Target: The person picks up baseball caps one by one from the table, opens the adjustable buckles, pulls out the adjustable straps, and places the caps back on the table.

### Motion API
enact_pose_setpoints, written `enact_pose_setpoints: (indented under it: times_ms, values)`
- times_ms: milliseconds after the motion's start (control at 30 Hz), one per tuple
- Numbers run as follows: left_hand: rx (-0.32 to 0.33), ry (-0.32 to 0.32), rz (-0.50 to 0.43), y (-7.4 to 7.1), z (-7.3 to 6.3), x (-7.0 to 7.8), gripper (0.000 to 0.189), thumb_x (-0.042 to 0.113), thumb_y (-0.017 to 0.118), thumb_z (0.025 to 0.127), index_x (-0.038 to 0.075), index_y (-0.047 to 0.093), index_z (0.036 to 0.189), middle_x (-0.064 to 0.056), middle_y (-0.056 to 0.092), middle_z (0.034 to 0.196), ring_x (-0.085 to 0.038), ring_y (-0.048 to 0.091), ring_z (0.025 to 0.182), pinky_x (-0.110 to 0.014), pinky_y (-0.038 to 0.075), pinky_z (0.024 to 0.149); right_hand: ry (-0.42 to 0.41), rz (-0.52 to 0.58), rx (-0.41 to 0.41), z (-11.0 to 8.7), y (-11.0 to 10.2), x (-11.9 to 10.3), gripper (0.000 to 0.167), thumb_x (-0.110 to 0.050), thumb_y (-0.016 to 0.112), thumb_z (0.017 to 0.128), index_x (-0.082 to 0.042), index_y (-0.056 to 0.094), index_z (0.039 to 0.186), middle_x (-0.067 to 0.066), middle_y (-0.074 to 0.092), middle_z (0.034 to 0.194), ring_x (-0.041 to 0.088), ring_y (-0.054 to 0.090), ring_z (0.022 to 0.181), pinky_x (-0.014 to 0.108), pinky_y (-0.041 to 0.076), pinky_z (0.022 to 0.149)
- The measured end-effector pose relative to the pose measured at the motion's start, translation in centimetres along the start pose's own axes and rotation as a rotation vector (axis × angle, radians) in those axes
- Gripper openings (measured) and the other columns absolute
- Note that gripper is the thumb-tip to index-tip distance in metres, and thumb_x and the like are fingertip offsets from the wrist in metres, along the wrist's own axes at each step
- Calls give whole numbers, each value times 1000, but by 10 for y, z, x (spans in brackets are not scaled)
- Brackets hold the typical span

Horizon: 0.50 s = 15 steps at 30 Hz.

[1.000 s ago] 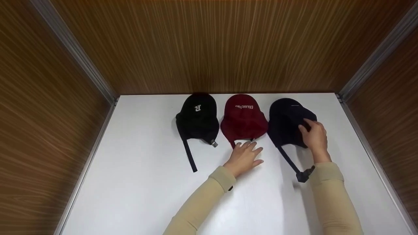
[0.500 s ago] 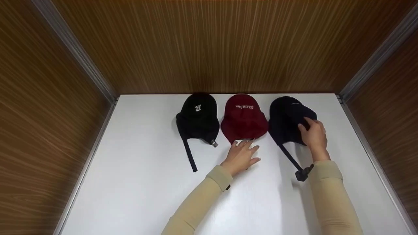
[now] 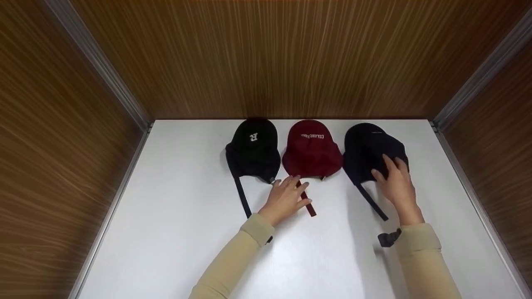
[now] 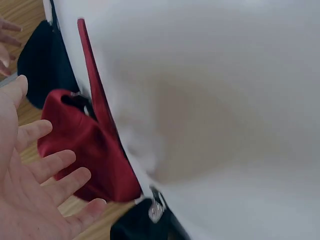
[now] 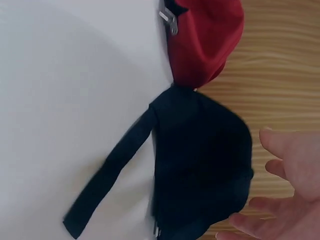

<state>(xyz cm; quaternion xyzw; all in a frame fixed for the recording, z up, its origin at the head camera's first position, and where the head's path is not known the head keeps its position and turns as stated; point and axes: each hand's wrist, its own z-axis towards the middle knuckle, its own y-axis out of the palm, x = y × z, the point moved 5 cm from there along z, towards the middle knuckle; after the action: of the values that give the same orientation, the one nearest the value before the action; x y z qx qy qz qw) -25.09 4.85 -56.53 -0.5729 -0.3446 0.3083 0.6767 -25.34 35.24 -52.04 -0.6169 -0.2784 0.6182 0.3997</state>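
Observation:
Three baseball caps lie in a row on a white table: a black cap (image 3: 253, 151) with a white letter, a dark red cap (image 3: 312, 151) with white lettering, and a navy cap (image 3: 363, 145). My left hand (image 3: 284, 199), fingers spread, hovers below the gap between the black and red caps, beside the red strap (image 3: 308, 204). Its palm (image 4: 25, 200) holds nothing in the left wrist view. My right hand (image 3: 397, 185) is over the lower right of the navy cap with its fingers loosely bent. In the right wrist view the fingers look apart from the cap.
Wood-grain panels (image 3: 286, 58) stand behind and at both sides of the white table (image 3: 174, 232). The black strap (image 3: 242, 197) and the navy strap (image 3: 373, 203) trail toward the front. A metal buckle (image 4: 156, 212) shows on the black cap.
My left hand has moved left off the red cap's strap, which now shows in full. My right hand has drawn slightly back toward me, its fingers looser over the navy cap.

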Motion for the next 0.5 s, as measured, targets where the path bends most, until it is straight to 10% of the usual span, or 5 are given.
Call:
enact_pose_setpoints:
  times_ms: [500]
  values:
    - [135, -73, -34, -24, -54, -53, 58, 56, 49, 97, 19, 53, 143, -15, 45, 147, -35, 41, 135, -55, 32, 105, -161, -139, 107, -40, 10, -21, 66, -48, 55, 98, -14, 37, 151, 28, 27, 152, 55, 25, 135, 73, 23, 98]
